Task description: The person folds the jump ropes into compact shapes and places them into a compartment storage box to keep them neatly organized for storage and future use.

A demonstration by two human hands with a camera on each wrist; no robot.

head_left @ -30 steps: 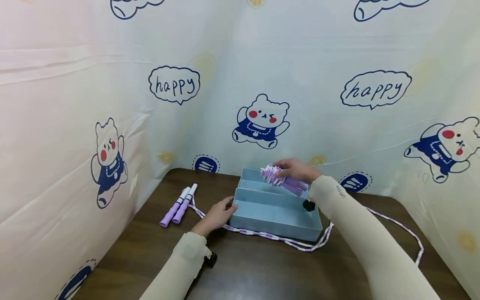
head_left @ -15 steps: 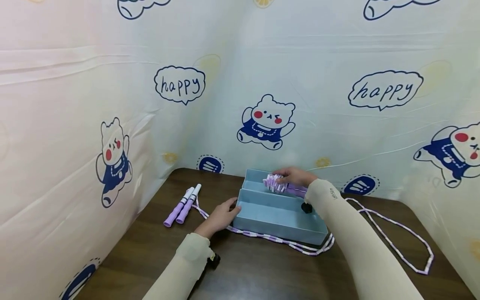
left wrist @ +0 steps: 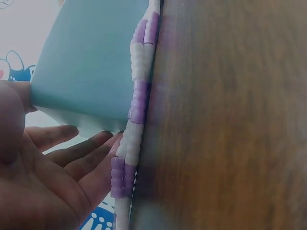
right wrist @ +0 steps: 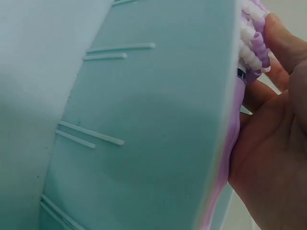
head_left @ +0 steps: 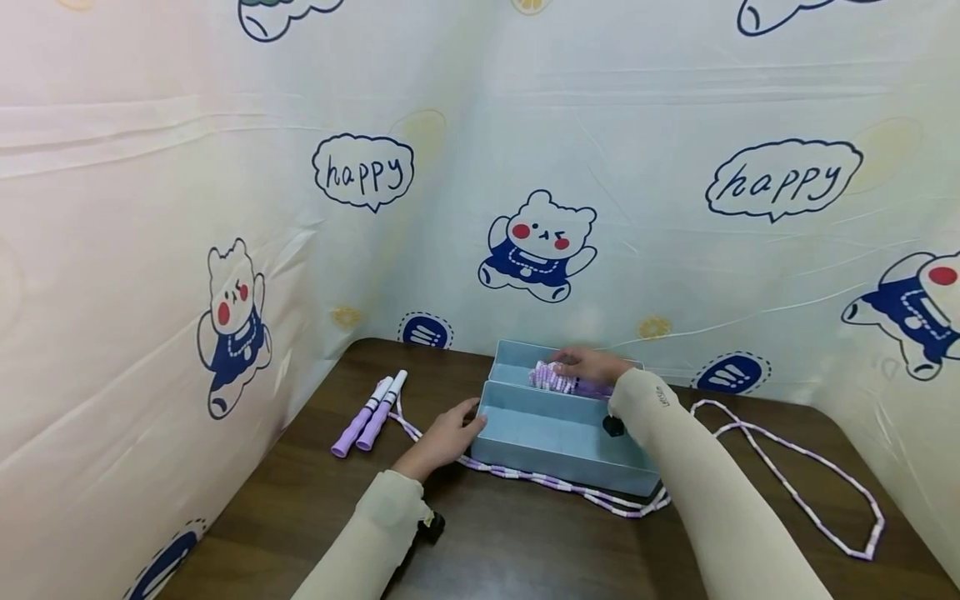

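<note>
A light blue box (head_left: 555, 468) with two long compartments sits on the table. In its rear compartment lies a bundled beaded jump rope (head_left: 551, 377), white and purple, and my right hand (head_left: 592, 365) holds it from above. The right wrist view shows a purple handle (right wrist: 234, 120) under that palm, partly hidden by the box wall. My left hand (head_left: 448, 435) rests at the box's left end, its fairly straight fingertips (left wrist: 103, 136) against the end wall and the thumb near the upper corner. A second beaded rope (left wrist: 139, 103) runs close along the front wall.
Two purple-and-white jump rope handles (head_left: 380, 417) lie side by side at the left of the table. Their rope passes before the box and a loop (head_left: 879, 525) spreads out at the right. A printed cloth (head_left: 645, 208) hangs behind the brown table (head_left: 525, 550).
My right hand has lowered the bundled jump rope from above the box into its rear compartment. The left hand stays at the box's left end. The whole view has shifted slightly.
</note>
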